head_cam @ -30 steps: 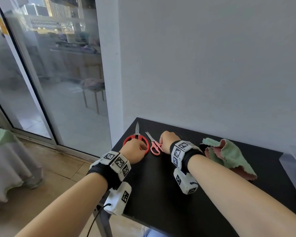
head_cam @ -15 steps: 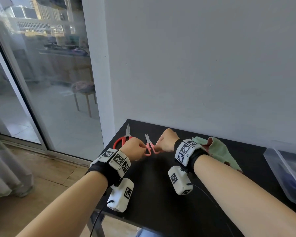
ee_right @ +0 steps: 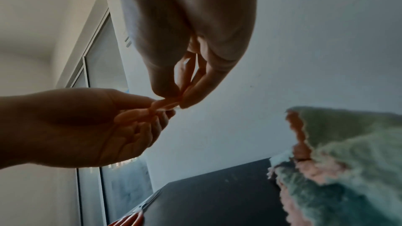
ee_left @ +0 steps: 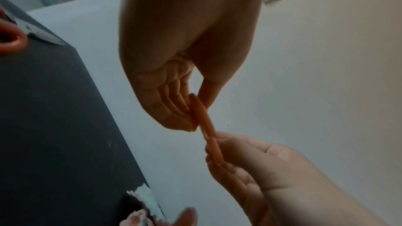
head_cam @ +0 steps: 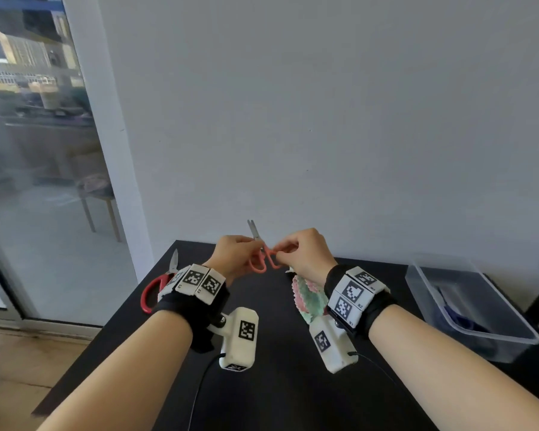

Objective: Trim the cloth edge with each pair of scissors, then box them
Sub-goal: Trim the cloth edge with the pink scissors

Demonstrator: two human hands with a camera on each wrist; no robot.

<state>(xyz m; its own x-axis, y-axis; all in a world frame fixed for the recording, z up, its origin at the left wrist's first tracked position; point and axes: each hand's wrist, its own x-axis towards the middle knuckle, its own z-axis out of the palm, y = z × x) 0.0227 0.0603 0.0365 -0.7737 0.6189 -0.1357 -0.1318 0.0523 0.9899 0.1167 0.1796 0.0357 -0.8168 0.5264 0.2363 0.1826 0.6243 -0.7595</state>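
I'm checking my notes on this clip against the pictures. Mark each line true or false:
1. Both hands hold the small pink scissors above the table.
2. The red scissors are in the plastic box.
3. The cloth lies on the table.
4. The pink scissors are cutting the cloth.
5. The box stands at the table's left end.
1. True: the left hand and right hand pinch the handles of the small pink scissors, blades pointing up.
2. False: the red scissors lie on the table, near its left edge.
3. True: the cloth rests there, below the right wrist.
4. False: they are held clear of it.
5. False: the plastic box stands at the right end.
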